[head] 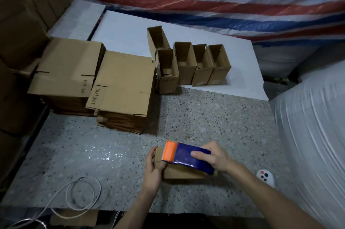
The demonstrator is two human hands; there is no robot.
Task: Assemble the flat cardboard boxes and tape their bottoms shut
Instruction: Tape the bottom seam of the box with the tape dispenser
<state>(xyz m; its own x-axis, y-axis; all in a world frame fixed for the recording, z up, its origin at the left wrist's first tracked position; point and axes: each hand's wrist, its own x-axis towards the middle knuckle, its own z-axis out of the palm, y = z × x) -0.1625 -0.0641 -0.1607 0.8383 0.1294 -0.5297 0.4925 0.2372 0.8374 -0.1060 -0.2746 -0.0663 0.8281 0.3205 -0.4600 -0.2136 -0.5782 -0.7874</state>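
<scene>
Head view: grips tape gun (188, 156) in right hand (213, 155) on top of box (183, 173), holds box end with left hand (153, 170).

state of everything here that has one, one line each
small brown cardboard box under the hands: folded into shape
blue and orange tape dispenser: resting on that box
left hand: grips the box's end
right hand: grips the dispenser
five brown cardboard boxes behind: upright, tops open
two stacks of brown cardboard blanks: flat, unfolded
</scene>
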